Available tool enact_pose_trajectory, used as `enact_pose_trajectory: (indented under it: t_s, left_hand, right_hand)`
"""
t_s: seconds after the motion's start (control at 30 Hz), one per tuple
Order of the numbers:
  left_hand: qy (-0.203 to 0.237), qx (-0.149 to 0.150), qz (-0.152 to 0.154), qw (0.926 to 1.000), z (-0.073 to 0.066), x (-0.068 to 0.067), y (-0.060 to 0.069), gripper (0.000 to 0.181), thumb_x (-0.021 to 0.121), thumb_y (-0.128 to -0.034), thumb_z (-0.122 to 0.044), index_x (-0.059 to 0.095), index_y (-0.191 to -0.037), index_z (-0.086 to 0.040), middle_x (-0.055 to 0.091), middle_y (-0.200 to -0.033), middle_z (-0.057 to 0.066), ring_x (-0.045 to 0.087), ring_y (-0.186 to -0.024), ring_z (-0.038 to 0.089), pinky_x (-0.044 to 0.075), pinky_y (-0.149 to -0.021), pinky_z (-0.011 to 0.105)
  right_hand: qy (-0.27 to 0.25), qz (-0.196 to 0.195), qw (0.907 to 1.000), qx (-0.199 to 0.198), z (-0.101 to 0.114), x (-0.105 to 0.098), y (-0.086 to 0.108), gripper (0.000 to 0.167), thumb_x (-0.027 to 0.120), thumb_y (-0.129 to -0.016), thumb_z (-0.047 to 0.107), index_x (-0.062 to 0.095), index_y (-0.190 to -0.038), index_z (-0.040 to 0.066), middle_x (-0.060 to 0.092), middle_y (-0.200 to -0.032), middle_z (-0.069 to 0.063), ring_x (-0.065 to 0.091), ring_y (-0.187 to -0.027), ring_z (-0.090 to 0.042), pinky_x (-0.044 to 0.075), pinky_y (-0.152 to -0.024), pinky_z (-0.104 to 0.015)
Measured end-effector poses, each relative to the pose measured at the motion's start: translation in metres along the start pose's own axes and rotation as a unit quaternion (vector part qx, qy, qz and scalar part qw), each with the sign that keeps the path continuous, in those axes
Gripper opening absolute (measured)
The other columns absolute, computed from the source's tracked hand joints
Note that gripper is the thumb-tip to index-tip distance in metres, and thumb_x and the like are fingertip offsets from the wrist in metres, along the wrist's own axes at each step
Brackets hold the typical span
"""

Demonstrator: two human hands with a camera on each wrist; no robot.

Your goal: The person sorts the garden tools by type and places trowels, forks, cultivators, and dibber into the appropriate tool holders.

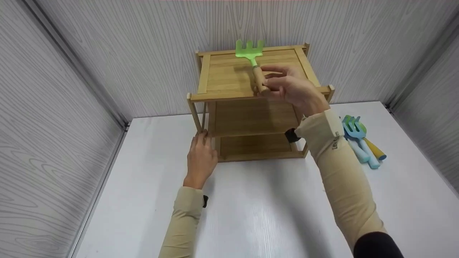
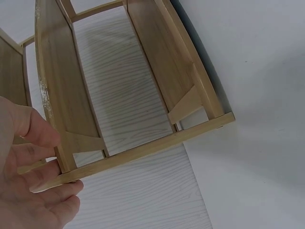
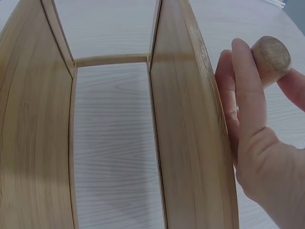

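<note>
One green three-pronged rake (image 1: 249, 54), likely light, best held where my right hand (image 1: 292, 86) pinches its wooden handle (image 1: 258, 76); left hand (image 1: 201, 157) grips a tan wooden rack (image 1: 229, 79).

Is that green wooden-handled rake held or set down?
Held: the right hand pinches the wooden handle of the green three-pronged rake, above the tan wooden shelf.

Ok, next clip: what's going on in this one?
A person's right hand holds a green fork by its wooden handle, above the top shelf of a wooden rack. Their left hand grips the rack's left side. More tools, including a blue fork, lie in a pile on the white table, right of the rack.
</note>
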State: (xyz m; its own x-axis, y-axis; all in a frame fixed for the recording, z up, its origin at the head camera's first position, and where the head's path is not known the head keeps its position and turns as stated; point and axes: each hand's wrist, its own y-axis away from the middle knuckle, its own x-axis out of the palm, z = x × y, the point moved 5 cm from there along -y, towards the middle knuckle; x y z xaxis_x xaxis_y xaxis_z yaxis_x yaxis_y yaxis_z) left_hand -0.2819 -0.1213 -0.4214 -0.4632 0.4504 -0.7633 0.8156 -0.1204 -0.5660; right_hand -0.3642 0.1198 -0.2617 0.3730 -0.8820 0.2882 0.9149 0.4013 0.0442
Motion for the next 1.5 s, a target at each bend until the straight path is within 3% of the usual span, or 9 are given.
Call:
enact_pose_trajectory:
  t_s: [0.1,0.23,0.4,0.63,0.73,0.9,1.13,1.27,1.5]
  left_hand:
    - [-0.002,-0.001,0.0,1.0,0.001,0.0,0.001,0.043,0.065,-0.0868,0.007,0.059,-0.128,0.015,0.055,-0.134,0.028,0.052,-0.125,0.046,0.051,-0.1,0.05]
    - [-0.005,-0.002,-0.002,1.0,0.001,0.001,0.002,0.044,0.065,-0.0868,0.006,0.059,-0.129,0.015,0.055,-0.134,0.028,0.053,-0.125,0.045,0.05,-0.101,0.05]
    - [-0.005,-0.003,-0.002,1.0,0.0,0.001,0.002,0.044,0.065,-0.088,0.005,0.058,-0.13,0.015,0.055,-0.134,0.027,0.053,-0.125,0.045,0.05,-0.101,0.05]
    - [-0.011,-0.002,-0.005,0.9999,-0.001,0.001,0.003,0.043,0.065,-0.0886,0.005,0.058,-0.13,0.015,0.055,-0.133,0.028,0.053,-0.125,0.045,0.052,-0.099,0.049]
    - [-0.011,0.0,-0.005,0.9999,-0.002,0.0,0.003,0.043,0.065,-0.089,0.005,0.058,-0.13,0.015,0.054,-0.134,0.028,0.053,-0.125,0.045,0.05,-0.101,0.05]
    - [-0.017,-0.001,0.002,0.9999,-0.003,0.002,0.003,0.043,0.064,-0.0883,0.006,0.058,-0.13,0.015,0.054,-0.135,0.028,0.052,-0.127,0.046,0.046,-0.105,0.053]
    - [-0.017,-0.002,-0.005,0.9998,-0.004,0.003,0.003,0.043,0.062,-0.0878,0.007,0.058,-0.13,0.015,0.055,-0.133,0.028,0.052,-0.126,0.045,0.047,-0.103,0.053]
    - [-0.019,-0.003,-0.009,0.9998,-0.005,0.003,0.003,0.043,0.064,-0.0881,0.006,0.058,-0.129,0.015,0.056,-0.133,0.028,0.053,-0.126,0.045,0.048,-0.103,0.052]
    - [-0.03,0.001,-0.01,0.9995,-0.004,0.003,0.001,0.046,0.067,-0.0871,0.006,0.057,-0.131,0.014,0.055,-0.133,0.028,0.052,-0.127,0.045,0.05,-0.101,0.049]
  right_hand:
    - [-0.01,0.002,0.9998,0.015,-0.001,0.006,-0.005,0.056,0.051,-0.097,-0.011,0.041,-0.152,-0.002,0.043,-0.141,-0.021,0.067,-0.092,-0.023,0.06,-0.071,-0.026]
    - [-0.038,0.017,0.9988,0.024,0.001,0.015,-0.012,0.056,0.048,-0.098,-0.013,0.038,-0.152,-0.004,0.041,-0.147,-0.027,0.066,-0.08,-0.022,0.057,-0.059,-0.024]
    - [-0.032,0.018,0.9991,0.022,0.003,0.024,-0.019,0.052,0.048,-0.098,-0.014,0.042,-0.149,-0.007,0.042,-0.149,-0.028,0.068,-0.085,-0.024,0.058,-0.062,-0.025]
    - [0.009,0.012,0.9996,0.022,-0.005,0.039,-0.031,0.047,0.05,-0.098,-0.011,0.047,-0.146,-0.006,0.054,-0.127,-0.024,0.061,-0.07,-0.018,0.057,-0.064,-0.024]
    - [0.016,-0.005,0.9993,0.033,-0.009,0.044,-0.037,0.045,0.052,-0.099,-0.009,0.046,-0.144,-0.008,0.056,-0.121,-0.02,0.064,-0.074,-0.018,0.06,-0.072,-0.027]
    - [0.005,-0.006,0.999,0.044,-0.012,0.05,-0.043,0.045,0.054,-0.099,-0.006,0.045,-0.143,-0.01,0.059,-0.107,-0.015,0.063,-0.074,-0.017,0.059,-0.071,-0.025]
    - [0.008,0.01,0.9989,0.046,-0.015,0.057,-0.044,0.063,0.058,-0.092,-0.017,0.038,-0.151,-0.006,0.053,-0.129,-0.019,0.067,-0.087,-0.021,0.059,-0.079,-0.027]
    - [0.019,0.003,0.9991,0.038,-0.015,0.06,-0.045,0.059,0.057,-0.093,-0.017,0.04,-0.149,-0.007,0.053,-0.132,-0.021,0.065,-0.093,-0.023,0.059,-0.084,-0.028]
    - [0.034,-0.028,0.9981,0.042,-0.014,0.063,-0.045,0.05,0.061,-0.095,-0.009,0.045,-0.143,-0.008,0.062,-0.108,-0.02,0.064,-0.071,-0.019,0.06,-0.068,-0.025]
